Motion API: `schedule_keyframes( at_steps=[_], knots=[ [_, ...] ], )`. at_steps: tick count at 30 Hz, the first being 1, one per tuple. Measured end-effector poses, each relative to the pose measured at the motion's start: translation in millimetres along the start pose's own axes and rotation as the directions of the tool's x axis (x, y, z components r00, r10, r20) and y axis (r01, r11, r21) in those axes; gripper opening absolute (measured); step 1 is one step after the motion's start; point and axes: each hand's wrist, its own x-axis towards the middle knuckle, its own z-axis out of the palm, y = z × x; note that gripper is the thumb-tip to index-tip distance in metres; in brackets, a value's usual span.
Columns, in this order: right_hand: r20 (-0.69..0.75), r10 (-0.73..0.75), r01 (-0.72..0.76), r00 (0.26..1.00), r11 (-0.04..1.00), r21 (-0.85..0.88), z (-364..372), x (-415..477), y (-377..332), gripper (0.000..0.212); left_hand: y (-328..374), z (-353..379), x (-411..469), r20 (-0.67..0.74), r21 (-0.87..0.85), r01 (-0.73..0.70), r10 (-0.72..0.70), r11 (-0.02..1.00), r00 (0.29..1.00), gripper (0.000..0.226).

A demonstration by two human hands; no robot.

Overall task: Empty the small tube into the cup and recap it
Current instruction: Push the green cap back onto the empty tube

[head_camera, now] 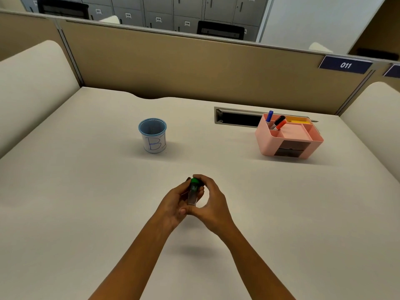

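Mesh cup (pixel 152 135), blue-rimmed with a white paper label marked in blue letters, stands upright on the tabletop (pixel 86 191) at about eleven o'clock from the hands and well apart from them. Nearer the person, both bare forearms reach forward and meet just over the tabletop's middle. Left hand (pixel 173 204) is curled around the lower body of the small tube (pixel 192 197), a clear tube held tilted with its base towards the person. Right hand (pixel 211 202) arches over from the other side, its thumb and forefinger pinched on the green cap (pixel 194 181), which sits on the tube's far end. What the tube contains cannot be made out. Out at about two o'clock from the hands, a pink desk organizer (pixel 289 137) rests on the tabletop with markers (pixel 277 122) upright in its back-left compartment, just in front of a cable slot (pixel 238 118) set into the surface.
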Motion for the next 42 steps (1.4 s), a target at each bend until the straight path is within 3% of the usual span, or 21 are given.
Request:
schedule_keyframes(
  at_steps=[8,14,17,20,23,31,34,36,38,42],
  knots=[
    [0.002,-0.016,0.016,1.000,1.000,-0.022,-3.9,2.8,1.9,0.082,-2.5,0.5,4.5,0.002,-0.002,-0.005,0.005,1.000,1.000,0.028],
    [0.043,0.053,-0.054,0.998,0.998,0.018,-4.3,4.8,4.4,0.082,-6.3,0.2,12.3,-0.069,-0.035,-0.005,0.003,0.999,0.998,0.024],
    [-0.058,0.078,-0.075,0.995,0.995,0.064,-4.3,4.7,6.5,0.072,-7.8,2.8,17.2,-0.088,-0.059,-0.065,0.060,0.996,0.994,0.022],
    [-0.227,0.149,-0.121,0.962,0.984,0.133,-8.0,4.3,11.4,0.041,-7.5,8.0,20.9,-0.102,-0.069,-0.150,0.143,0.986,0.985,0.022],
    [-0.290,0.190,-0.157,0.938,0.979,0.134,-13.1,4.5,17.1,0.022,-10.5,12.9,24.4,-0.115,-0.024,-0.177,0.173,0.984,0.978,0.024],
    [-0.297,0.158,-0.152,0.942,0.987,0.046,-26.4,9.9,29.4,0.026,-20.7,25.7,38.7,-0.080,0.075,-0.213,0.219,0.974,0.972,0.030],
    [-0.367,0.161,-0.151,0.916,0.987,0.056,-37.0,12.8,33.4,0.026,-24.7,34.4,48.1,-0.096,0.161,-0.269,0.286,0.950,0.953,0.024],
    [-0.441,0.173,-0.151,0.881,0.985,0.086,-46.4,16.2,35.8,0.028,-28.6,39.4,59.7,-0.092,0.447,-0.339,0.420,0.828,0.903,0.027],
    [-0.509,0.201,-0.165,0.837,0.980,0.116,-58.3,20.3,40.1,0.031,-34.7,44.4,76.0,-0.040,0.750,-0.345,0.559,0.564,0.828,0.032],
    [-0.603,0.200,-0.165,0.772,0.980,0.114,-84.9,30.4,50.4,0.032,-49.4,53.3,110.2,0.187,0.949,-0.295,0.556,0.109,0.810,0.049]
  ],
)
